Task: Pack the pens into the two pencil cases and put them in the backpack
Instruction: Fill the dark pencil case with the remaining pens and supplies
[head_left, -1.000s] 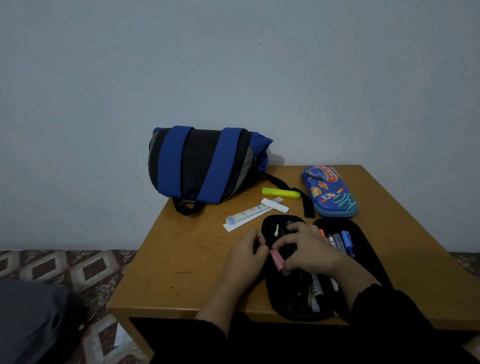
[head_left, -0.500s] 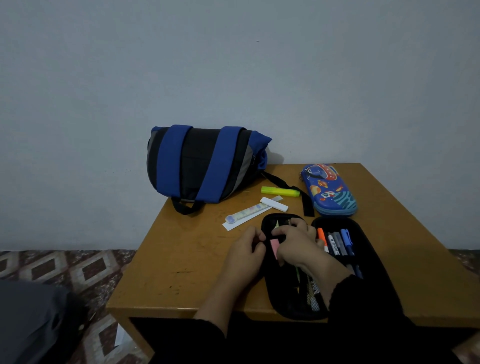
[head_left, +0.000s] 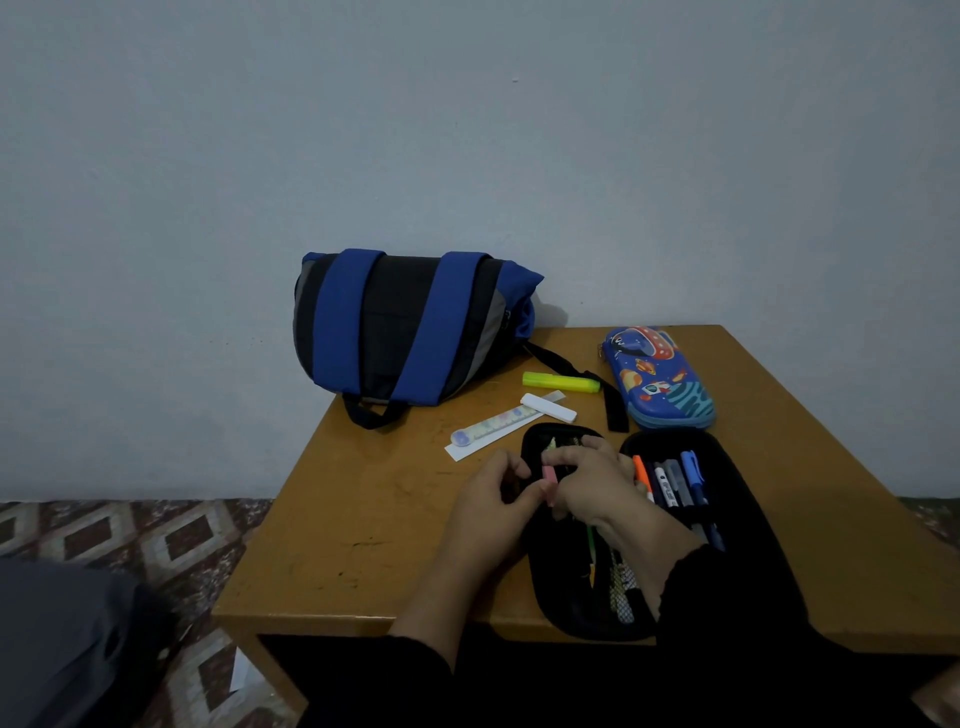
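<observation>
**Both hands at the open black pencil case**

A black pencil case (head_left: 737, 525) lies unzipped and spread flat at the near edge of a wooden table (head_left: 363, 545). Its right half holds a row of pens (head_left: 670, 480), among them an orange one and blue ones; more pens lie in the left half, partly hidden by the hands. The right hand (head_left: 597, 483) reaches over the left half with fingers curled, pinching a small pink eraser (head_left: 549, 475). The left hand (head_left: 493, 493) sits at the case's left rim, its fingertips also meeting the eraser; whether it truly grips the eraser cannot be told. Beyond the case lie a pastel ruler (head_left: 493, 425) on a white paper strip, a white oblong eraser (head_left: 548, 407) and a yellow highlighter (head_left: 560, 381), all loose on the table. A closed blue space-print pencil case (head_left: 657, 376) rests at the far right. A blue-and-black backpack (head_left: 410, 325) lies on its side at the far left corner, against the wall, one black strap (head_left: 608, 395) trailing between the highlighter and the blue case.
</observation>
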